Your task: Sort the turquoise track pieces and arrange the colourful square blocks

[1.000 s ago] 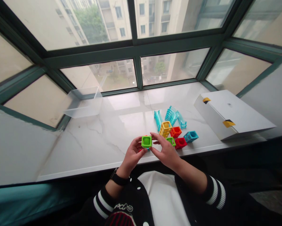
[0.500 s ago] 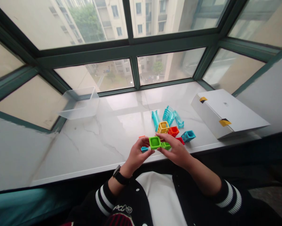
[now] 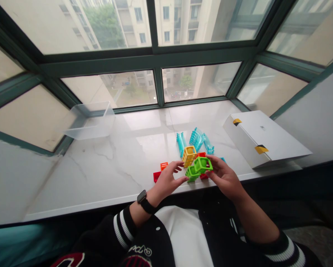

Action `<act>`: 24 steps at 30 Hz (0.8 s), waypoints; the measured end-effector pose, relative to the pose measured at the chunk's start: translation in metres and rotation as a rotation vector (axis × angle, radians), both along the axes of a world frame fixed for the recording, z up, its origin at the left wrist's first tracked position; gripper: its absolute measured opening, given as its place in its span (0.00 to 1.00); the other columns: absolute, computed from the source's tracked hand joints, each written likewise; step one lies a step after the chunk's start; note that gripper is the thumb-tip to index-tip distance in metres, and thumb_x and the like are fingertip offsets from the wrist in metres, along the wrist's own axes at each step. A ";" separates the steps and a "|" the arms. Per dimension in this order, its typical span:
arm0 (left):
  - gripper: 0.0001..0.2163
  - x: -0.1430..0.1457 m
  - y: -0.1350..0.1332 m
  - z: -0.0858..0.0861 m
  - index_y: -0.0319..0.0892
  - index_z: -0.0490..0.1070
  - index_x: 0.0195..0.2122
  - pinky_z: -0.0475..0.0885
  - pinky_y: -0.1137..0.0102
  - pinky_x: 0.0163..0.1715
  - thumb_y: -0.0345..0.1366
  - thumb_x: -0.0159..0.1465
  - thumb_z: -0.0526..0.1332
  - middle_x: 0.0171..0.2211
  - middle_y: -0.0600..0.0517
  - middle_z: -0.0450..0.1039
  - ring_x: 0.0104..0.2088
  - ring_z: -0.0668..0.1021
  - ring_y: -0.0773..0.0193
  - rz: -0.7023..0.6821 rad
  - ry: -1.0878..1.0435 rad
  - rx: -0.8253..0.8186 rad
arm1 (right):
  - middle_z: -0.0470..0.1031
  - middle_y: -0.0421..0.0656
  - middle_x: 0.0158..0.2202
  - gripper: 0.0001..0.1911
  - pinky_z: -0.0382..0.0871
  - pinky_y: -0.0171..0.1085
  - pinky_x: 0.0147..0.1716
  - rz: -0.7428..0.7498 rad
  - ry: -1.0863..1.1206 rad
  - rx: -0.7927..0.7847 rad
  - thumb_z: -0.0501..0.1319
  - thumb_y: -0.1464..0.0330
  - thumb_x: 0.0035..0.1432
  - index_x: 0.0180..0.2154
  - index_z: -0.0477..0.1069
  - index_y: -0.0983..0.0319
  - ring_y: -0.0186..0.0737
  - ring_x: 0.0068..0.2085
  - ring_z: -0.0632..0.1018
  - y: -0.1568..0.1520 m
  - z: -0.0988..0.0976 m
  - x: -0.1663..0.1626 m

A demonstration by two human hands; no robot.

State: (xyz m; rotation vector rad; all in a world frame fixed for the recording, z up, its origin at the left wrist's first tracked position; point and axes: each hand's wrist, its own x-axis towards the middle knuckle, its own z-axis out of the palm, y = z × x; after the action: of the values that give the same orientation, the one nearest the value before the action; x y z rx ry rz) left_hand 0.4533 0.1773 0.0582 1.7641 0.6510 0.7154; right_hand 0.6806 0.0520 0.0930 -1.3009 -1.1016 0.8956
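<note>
My right hand (image 3: 224, 176) grips a green open-sided toy cube (image 3: 203, 164) that rests on top of a second green cube (image 3: 191, 173) on the white marble sill (image 3: 121, 163). The fingertips of my left hand (image 3: 167, 181) pinch the lower green cube from the left. Just behind stands a yellow cube (image 3: 189, 155), with a red cube (image 3: 202, 155) beside it and pale blue curved track pieces (image 3: 195, 139) further back. An orange cube (image 3: 163, 165) and a red cube (image 3: 156, 176) lie left of my left hand.
A clear plastic tub (image 3: 90, 120) sits at the back left of the sill. A white cardboard box (image 3: 263, 139) with yellow and black tape lies at the right. Green-framed windows (image 3: 156, 55) close off the back.
The green cube moved right from between both hands and now sits on the second green cube. My right hand shifted right with it; my left hand followed.
</note>
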 end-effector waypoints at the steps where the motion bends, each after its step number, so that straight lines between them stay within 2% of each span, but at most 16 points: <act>1: 0.26 0.001 0.000 -0.002 0.49 0.73 0.58 0.78 0.56 0.50 0.42 0.60 0.75 0.53 0.44 0.77 0.48 0.81 0.53 -0.009 0.009 0.008 | 0.72 0.50 0.65 0.28 0.83 0.49 0.53 -0.007 0.013 0.006 0.68 0.61 0.66 0.64 0.67 0.53 0.53 0.61 0.78 -0.001 0.000 0.002; 6: 0.28 0.010 -0.002 -0.009 0.49 0.72 0.59 0.77 0.53 0.54 0.41 0.58 0.76 0.56 0.44 0.76 0.53 0.79 0.50 -0.034 0.071 0.043 | 0.73 0.49 0.65 0.27 0.79 0.52 0.58 -0.049 0.016 0.018 0.69 0.61 0.65 0.63 0.68 0.53 0.53 0.63 0.76 -0.003 -0.004 0.006; 11: 0.31 0.020 -0.006 -0.017 0.49 0.71 0.61 0.76 0.51 0.56 0.42 0.57 0.77 0.56 0.43 0.75 0.54 0.79 0.49 -0.032 0.072 0.078 | 0.72 0.50 0.66 0.28 0.78 0.53 0.60 -0.048 0.014 0.009 0.69 0.60 0.65 0.63 0.68 0.54 0.54 0.64 0.75 -0.001 -0.018 0.006; 16: 0.30 0.023 -0.008 -0.027 0.49 0.72 0.60 0.76 0.51 0.56 0.41 0.57 0.77 0.57 0.43 0.76 0.55 0.79 0.48 -0.015 0.059 0.043 | 0.73 0.51 0.66 0.29 0.76 0.53 0.61 -0.042 0.006 -0.007 0.69 0.58 0.65 0.64 0.68 0.55 0.54 0.63 0.77 0.002 -0.030 0.003; 24: 0.27 0.028 -0.010 -0.031 0.48 0.74 0.58 0.77 0.54 0.55 0.39 0.58 0.76 0.55 0.45 0.78 0.54 0.80 0.51 0.009 0.072 0.041 | 0.74 0.50 0.65 0.29 0.76 0.52 0.61 -0.021 -0.003 -0.025 0.68 0.59 0.65 0.64 0.68 0.55 0.52 0.62 0.78 0.006 -0.033 0.006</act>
State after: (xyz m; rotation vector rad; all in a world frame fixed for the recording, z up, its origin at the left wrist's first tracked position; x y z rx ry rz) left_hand 0.4815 0.1675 0.0269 1.8328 0.6981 0.6783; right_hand 0.6862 0.0584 0.0598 -1.3327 -1.0806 0.8942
